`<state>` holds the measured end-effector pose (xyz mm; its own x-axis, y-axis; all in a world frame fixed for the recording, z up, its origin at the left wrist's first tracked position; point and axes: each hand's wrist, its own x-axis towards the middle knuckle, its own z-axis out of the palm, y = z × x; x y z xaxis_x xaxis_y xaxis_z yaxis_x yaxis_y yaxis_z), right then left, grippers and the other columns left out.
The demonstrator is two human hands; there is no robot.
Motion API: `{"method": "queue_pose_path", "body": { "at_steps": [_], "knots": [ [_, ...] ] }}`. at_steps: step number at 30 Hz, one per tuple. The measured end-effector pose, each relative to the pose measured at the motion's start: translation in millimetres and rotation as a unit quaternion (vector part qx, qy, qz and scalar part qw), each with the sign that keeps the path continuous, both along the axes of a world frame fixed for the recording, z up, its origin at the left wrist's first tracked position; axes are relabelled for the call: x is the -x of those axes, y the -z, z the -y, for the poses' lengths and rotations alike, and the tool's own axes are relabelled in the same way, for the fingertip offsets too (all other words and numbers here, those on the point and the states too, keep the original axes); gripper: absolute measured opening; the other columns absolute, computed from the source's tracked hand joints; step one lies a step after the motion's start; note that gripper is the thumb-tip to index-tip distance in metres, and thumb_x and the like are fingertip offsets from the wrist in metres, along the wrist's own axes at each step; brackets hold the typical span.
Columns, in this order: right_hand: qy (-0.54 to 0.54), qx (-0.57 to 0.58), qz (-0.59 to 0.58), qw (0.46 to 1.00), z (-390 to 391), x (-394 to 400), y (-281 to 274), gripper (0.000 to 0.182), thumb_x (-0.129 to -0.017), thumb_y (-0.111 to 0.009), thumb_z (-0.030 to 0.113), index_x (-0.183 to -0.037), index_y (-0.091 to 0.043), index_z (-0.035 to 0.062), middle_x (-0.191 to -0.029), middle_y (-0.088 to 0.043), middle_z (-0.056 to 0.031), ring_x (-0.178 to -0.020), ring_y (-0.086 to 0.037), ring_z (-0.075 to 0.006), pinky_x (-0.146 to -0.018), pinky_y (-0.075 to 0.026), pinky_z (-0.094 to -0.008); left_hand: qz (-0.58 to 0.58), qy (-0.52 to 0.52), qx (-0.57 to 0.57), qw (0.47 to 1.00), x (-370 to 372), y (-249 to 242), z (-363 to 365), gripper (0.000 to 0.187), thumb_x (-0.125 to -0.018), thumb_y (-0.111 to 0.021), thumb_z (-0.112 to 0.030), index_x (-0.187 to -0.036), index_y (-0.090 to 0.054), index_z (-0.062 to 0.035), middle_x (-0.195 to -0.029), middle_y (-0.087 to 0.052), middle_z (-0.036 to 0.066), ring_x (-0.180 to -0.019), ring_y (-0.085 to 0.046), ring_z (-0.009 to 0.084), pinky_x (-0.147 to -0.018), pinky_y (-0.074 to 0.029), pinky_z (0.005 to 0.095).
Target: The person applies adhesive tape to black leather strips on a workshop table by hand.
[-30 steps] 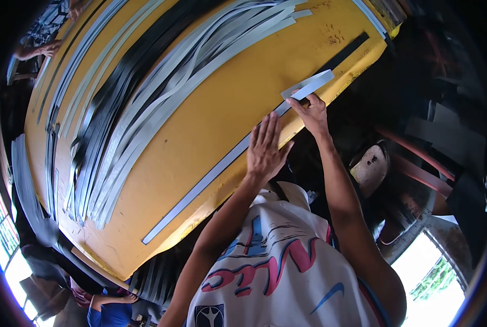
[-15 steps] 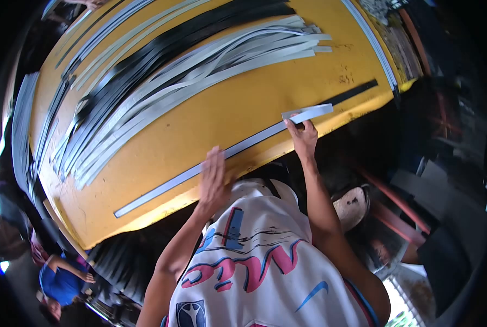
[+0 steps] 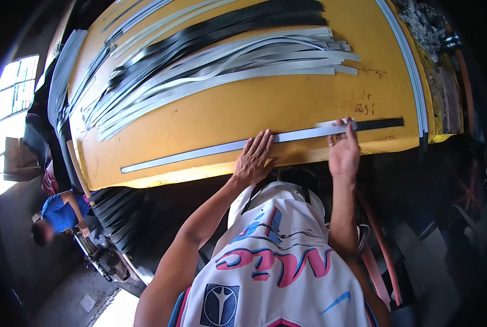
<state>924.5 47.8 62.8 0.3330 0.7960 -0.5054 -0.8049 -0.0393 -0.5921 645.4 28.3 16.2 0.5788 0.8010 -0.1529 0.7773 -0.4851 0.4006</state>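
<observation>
A long pale strip [image 3: 200, 153] lies along the near edge of the yellow table [image 3: 200, 117], on top of a black strip [image 3: 382, 123] whose bare end shows at the right. My left hand [image 3: 255, 158] rests flat on the pale strip near its middle, fingers stretched out. Close to the strip's right part, my right hand [image 3: 344, 150] is palm up with its fingers bent at a whitish piece [image 3: 330, 124]. Its fingertips are slightly blurred, and their hold on the piece is unclear.
Piles of white strips [image 3: 227, 68] and black strips [image 3: 221, 30] lie farther back on the table. More strips [image 3: 404, 49] run along its right side, and others [image 3: 63, 82] hang at the left edge. A person in blue [image 3: 63, 211] is at the lower left.
The view has shifted and turned. My left hand has slid right along the strip and lies still. The whitish piece at my right hand has gone from raised to nearly flat along the strip.
</observation>
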Motion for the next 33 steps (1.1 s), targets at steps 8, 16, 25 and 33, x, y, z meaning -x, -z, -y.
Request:
{"method": "queue_pose_path", "body": {
  "at_steps": [8,16,25,33],
  "knots": [
    [-0.132,-0.033,0.324,0.936,-3,-20,-45,0.028,-0.101,-0.064,0.011,-0.127,-0.060,0.0009,-0.112,-0.071,-0.0081,-0.099,-0.064,-0.0091,-0.081,-0.050,-0.0239,0.003,-0.002,-0.006,1.000,-2,4,1,0.079,-0.099,-0.056,-0.043,-0.160,-0.023,-0.0048,-0.167,-0.022,0.016,-0.154,-0.023,0.0319,-0.124,-0.020,0.0483],
    [-0.119,-0.006,0.453,0.884,4,-51,-21,0.020,-0.094,-0.073,0.003,-0.112,-0.067,-0.0038,-0.107,-0.069,-0.0064,-0.092,-0.059,-0.0065,-0.077,-0.048,-0.0220,0.168,-0.094,-0.071,0.979,-17,-7,-23,0.051,-0.088,-0.070,-0.008,-0.137,-0.056,-0.0016,-0.140,-0.055,0.022,-0.128,-0.053,0.0406,-0.106,-0.044,0.0481],
    [-0.117,0.044,0.488,0.864,8,-63,-12,0.026,-0.089,-0.078,0.003,-0.112,-0.068,-0.0051,-0.106,-0.068,-0.0056,-0.091,-0.062,-0.0089,-0.080,-0.053,-0.0250,0.271,-0.041,-0.057,0.960,-33,8,-54,0.039,-0.079,-0.081,-0.013,-0.115,-0.068,-0.0082,-0.105,-0.065,0.012,-0.096,-0.063,0.0332,-0.083,-0.051,0.0434],
    [-0.121,0.080,0.484,0.863,3,-79,19,0.029,-0.089,-0.080,0.009,-0.113,-0.069,-0.0016,-0.105,-0.069,-0.0047,-0.091,-0.063,-0.0071,-0.076,-0.051,-0.0234,0.249,-0.038,-0.081,0.964,-34,9,-54,0.034,-0.078,-0.083,-0.017,-0.109,-0.071,-0.0107,-0.100,-0.064,0.010,-0.092,-0.062,0.0308,-0.080,-0.051,0.0422]
  ]
}}
